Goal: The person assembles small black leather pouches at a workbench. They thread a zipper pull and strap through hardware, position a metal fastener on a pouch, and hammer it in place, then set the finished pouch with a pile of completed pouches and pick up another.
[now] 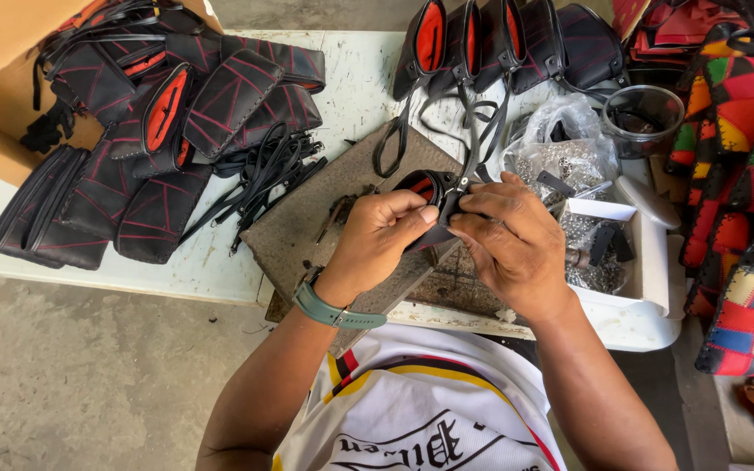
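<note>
Gripping a small black pouch [425,205] with an orange lining between them, both hands meet above a worn grey board [307,227] on the bench [351,78]. The left hand [379,240], a teal watch [333,312] on its wrist, curls around the pouch from the person's left, thumb pressed to its edge; the right hand [510,244] closes on the opposite side, fingertips pinching at the strap fitting near the top. The pouch sits squarely between the hands, neither nearer than the other, and its black strap [469,139] runs straight away from the person toward a row of similar pouches [499,44] at the far edge. To the left lies a heap of finished black pouches with red stitching [176,113] and loose straps [263,179]. To the right stand a white tray of small metal parts [647,288], a clear bag of hardware [560,139], a round clear tub [643,118] and stacked multicoloured patchwork bags [743,174].
</note>
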The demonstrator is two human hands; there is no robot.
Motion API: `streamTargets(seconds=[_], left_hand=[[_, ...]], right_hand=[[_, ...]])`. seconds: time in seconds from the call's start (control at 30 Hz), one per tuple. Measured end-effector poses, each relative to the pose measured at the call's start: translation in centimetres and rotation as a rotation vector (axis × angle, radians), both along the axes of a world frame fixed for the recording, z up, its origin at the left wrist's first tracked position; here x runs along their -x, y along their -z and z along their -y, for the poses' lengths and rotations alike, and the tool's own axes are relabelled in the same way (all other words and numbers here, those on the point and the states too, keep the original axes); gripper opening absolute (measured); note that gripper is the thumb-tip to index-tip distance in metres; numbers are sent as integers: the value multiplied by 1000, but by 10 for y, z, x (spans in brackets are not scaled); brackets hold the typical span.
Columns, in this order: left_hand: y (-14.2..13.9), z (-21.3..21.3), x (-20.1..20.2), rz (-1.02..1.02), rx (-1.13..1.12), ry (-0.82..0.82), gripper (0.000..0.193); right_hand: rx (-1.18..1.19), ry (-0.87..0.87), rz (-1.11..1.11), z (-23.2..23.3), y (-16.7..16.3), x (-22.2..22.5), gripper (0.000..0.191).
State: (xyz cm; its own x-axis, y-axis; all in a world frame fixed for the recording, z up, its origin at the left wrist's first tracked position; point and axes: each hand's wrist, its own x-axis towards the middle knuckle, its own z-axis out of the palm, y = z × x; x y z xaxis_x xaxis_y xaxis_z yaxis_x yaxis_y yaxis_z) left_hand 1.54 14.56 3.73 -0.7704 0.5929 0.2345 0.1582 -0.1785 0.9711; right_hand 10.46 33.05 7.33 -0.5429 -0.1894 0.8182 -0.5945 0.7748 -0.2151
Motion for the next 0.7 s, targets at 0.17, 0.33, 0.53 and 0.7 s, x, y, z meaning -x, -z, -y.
streamTargets(seconds=[0.17,0.33,0.53,0.7], left_hand=[[-7,8,-1,-123,77,43,19],[-6,7,-1,-109,63,23,19],[-5,9,0,-66,-20,70,14],[-7,24,-3,-189,154,-103,10]], right_hand=[[-55,-12,0,-2,-3,-2,27],[97,-61,47,0,4,-1,28],[514,-108,252,5,20,3,30],[504,-194,282,11,20,6,28]])
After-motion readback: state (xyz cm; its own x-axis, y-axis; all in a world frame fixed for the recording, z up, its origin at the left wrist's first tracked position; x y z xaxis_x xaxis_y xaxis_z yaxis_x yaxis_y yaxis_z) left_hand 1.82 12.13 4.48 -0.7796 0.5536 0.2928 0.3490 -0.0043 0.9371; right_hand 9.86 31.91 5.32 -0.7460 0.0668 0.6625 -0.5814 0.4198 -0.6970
